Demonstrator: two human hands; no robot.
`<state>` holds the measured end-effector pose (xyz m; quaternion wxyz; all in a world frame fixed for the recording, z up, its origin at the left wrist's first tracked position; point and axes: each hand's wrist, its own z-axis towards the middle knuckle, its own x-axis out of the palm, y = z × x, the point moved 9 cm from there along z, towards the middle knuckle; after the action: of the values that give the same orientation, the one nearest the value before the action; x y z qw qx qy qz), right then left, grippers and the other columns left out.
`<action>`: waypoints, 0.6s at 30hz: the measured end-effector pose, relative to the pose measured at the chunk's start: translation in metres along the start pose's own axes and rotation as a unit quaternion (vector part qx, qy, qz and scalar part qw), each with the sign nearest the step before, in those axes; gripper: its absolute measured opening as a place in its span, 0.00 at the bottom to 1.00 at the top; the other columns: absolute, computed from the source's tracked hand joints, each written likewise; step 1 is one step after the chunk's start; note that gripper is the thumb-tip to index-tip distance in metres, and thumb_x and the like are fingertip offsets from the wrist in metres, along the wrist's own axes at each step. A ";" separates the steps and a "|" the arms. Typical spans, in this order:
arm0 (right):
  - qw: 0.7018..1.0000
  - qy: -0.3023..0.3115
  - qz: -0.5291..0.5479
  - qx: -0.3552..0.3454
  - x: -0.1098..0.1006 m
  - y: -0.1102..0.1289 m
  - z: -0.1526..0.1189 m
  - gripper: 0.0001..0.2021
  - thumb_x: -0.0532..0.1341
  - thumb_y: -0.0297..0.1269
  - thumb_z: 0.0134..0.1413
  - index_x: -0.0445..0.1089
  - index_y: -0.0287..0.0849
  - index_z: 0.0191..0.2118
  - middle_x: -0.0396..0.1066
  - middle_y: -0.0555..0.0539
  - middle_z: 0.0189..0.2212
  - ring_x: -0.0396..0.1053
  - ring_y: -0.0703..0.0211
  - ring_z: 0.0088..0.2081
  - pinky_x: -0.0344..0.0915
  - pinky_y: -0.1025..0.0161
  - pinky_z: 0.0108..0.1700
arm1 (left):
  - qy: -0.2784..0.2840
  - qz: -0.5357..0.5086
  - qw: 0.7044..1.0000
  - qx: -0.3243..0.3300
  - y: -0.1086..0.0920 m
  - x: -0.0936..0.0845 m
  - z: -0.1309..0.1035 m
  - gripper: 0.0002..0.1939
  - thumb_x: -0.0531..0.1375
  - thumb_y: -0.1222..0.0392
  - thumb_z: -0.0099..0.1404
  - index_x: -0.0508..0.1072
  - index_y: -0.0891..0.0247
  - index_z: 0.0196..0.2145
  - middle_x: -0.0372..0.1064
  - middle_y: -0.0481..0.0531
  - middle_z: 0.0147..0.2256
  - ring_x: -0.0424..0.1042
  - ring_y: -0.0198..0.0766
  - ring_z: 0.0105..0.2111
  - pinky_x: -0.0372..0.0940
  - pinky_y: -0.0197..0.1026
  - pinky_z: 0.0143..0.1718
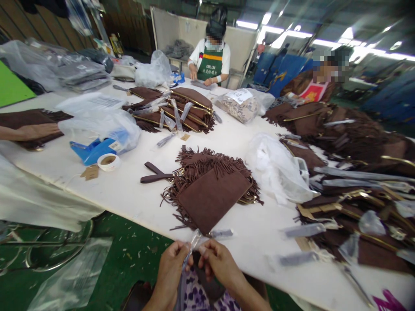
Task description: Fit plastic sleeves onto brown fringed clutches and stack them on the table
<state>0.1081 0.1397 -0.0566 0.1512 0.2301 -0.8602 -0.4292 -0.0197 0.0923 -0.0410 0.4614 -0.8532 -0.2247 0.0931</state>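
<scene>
Near the table's front edge, above my lap, my left hand [173, 265] pinches a narrow clear plastic sleeve [195, 238]. Thumb and fingers of my right hand [218, 261] are closed at the other side of the same sleeve. A dark brown piece [207, 280] hangs below my fingers; whether it joins the sleeve is hidden. Just beyond my hands lies a brown fringed clutch bag [214, 194] on more fringe, with a wrist strap [157, 173] to its left. A wrapped grey strip [221, 233] rests by its near corner.
Brown bags are piled at the back [191, 108] and right [327, 125]. A blue tape dispenser [89, 151], tape roll [108, 162] and crumpled plastic bag [275, 168] lie on the white table [136, 198]. Two co-workers sit across; another person's hand [39, 131] is at left.
</scene>
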 end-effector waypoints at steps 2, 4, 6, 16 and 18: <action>0.999 0.002 0.033 0.022 0.007 -0.005 0.000 0.17 0.56 0.53 0.52 0.62 0.42 0.30 0.70 0.52 0.22 0.57 0.70 0.13 0.56 0.70 0.16 | -0.004 0.002 1.000 -0.003 0.000 -0.001 0.000 0.16 0.61 0.48 0.58 0.67 0.63 0.22 0.65 0.46 0.18 0.59 0.34 0.19 0.55 0.34 0.23; 0.998 -0.008 0.057 0.032 0.013 -0.006 0.001 0.19 0.58 0.55 0.50 0.61 0.42 0.28 0.70 0.52 0.21 0.56 0.70 0.13 0.54 0.70 0.15 | -0.004 0.010 1.000 -0.001 -0.001 -0.001 0.000 0.17 0.61 0.46 0.57 0.69 0.62 0.22 0.65 0.46 0.18 0.60 0.35 0.19 0.55 0.35 0.23; 0.996 -0.023 0.076 0.027 0.017 -0.003 0.001 0.19 0.60 0.54 0.47 0.60 0.42 0.27 0.68 0.53 0.18 0.54 0.70 0.13 0.51 0.71 0.15 | -0.005 0.032 0.999 0.010 -0.002 -0.001 0.001 0.16 0.61 0.46 0.56 0.70 0.62 0.23 0.67 0.47 0.18 0.61 0.36 0.20 0.56 0.35 0.23; 0.987 -0.030 0.155 0.032 0.020 0.002 -0.002 0.10 0.59 0.43 0.43 0.62 0.41 0.25 0.65 0.54 0.16 0.51 0.72 0.13 0.50 0.71 0.15 | -0.020 0.107 0.992 0.065 -0.007 -0.002 -0.001 0.14 0.57 0.50 0.60 0.68 0.61 0.23 0.66 0.46 0.18 0.62 0.38 0.20 0.57 0.36 0.24; 0.986 -0.021 0.162 0.045 0.022 -0.001 -0.003 0.10 0.59 0.42 0.43 0.63 0.40 0.25 0.65 0.54 0.17 0.51 0.73 0.14 0.50 0.72 0.15 | -0.020 0.125 0.989 0.072 -0.007 -0.002 -0.001 0.13 0.57 0.51 0.61 0.68 0.61 0.24 0.66 0.47 0.18 0.63 0.39 0.20 0.57 0.37 0.25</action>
<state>0.0910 0.1260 -0.0540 0.1901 0.0847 -0.9074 -0.3650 -0.0232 0.0939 -0.0347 0.5017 -0.8372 -0.1182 0.1826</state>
